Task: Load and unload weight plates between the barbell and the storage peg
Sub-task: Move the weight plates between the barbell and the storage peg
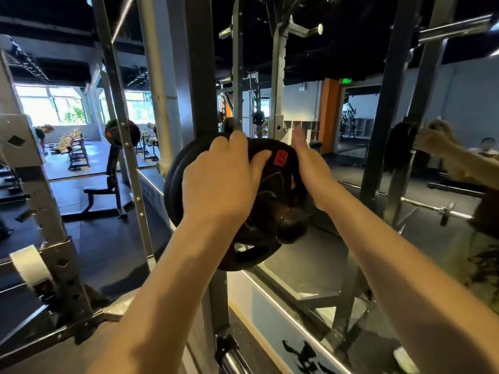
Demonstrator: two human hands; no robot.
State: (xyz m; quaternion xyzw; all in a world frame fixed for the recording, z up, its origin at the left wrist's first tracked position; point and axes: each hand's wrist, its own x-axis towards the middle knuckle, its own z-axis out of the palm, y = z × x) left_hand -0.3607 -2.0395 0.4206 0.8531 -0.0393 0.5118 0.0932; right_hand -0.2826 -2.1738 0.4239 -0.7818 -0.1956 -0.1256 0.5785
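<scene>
Black weight plates [264,236] with a red label hang on a storage peg [293,224] that sticks out of the rack upright at the centre. My left hand [218,182] lies over the top left of the front plate, fingers curled over its upper rim. My right hand [310,168] presses flat against the plate's right edge with straight fingers. At least two plates sit stacked on the peg. A chrome barbell sleeve end [233,360] shows low down at the bottom centre.
A dark rack upright [202,76] rises just behind the plates. A grey perforated upright [46,211] stands at the left. A wall mirror [405,171] fills the right side and reflects the rack, a barbell and a person. Benches and dumbbell racks stand far left.
</scene>
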